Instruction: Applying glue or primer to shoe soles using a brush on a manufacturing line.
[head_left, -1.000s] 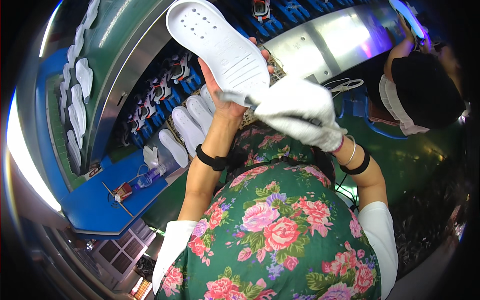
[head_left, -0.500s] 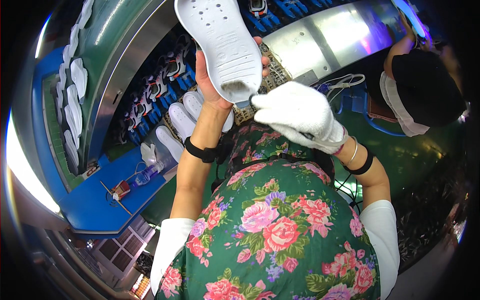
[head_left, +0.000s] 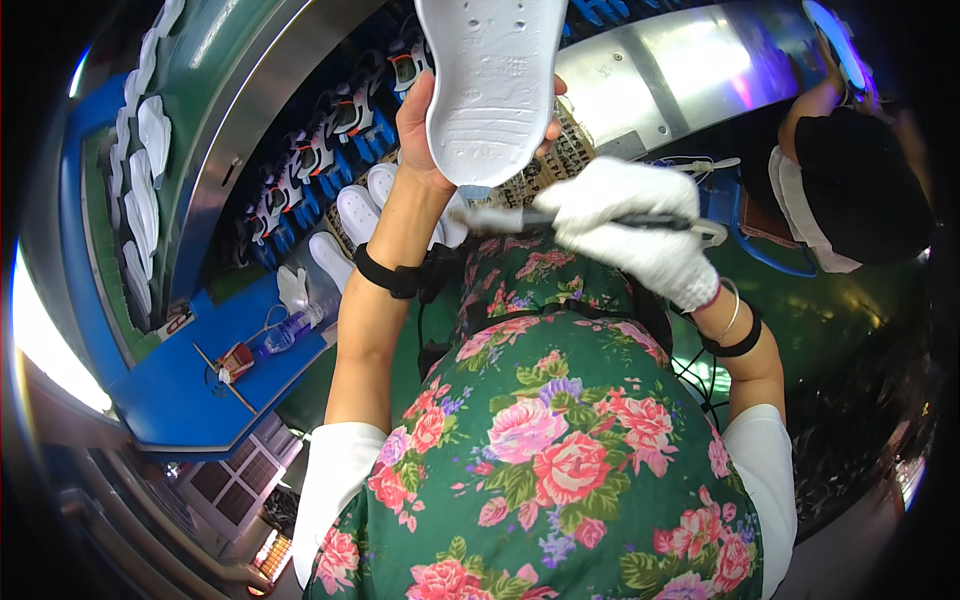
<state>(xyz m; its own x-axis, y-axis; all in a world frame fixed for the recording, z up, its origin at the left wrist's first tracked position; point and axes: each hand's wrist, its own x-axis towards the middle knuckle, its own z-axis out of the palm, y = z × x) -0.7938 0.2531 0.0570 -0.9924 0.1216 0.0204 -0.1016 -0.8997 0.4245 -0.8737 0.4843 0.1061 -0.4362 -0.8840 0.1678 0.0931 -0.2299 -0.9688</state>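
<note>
A narrow gap showed between the white sole's [head_left: 490,110] heel and the brush [head_left: 503,220] below it. The left hand [head_left: 416,135], cupped behind the sole, and the left forearm [head_left: 378,320] partly barred the way to the loose soles [head_left: 358,215]. The gloved right hand [head_left: 630,228], closed round the brush, blocked the middle; to its right, some space opened before the blue chair [head_left: 728,205] and a co-worker [head_left: 850,185]. Below the brush, room remained between the forearms, over the flowered apron [head_left: 530,390]

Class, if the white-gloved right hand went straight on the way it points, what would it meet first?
Led by the brush it holds, the right hand would probably meet the person's bare left forearm first; depth is unclear, so it might pass over or under.
</note>
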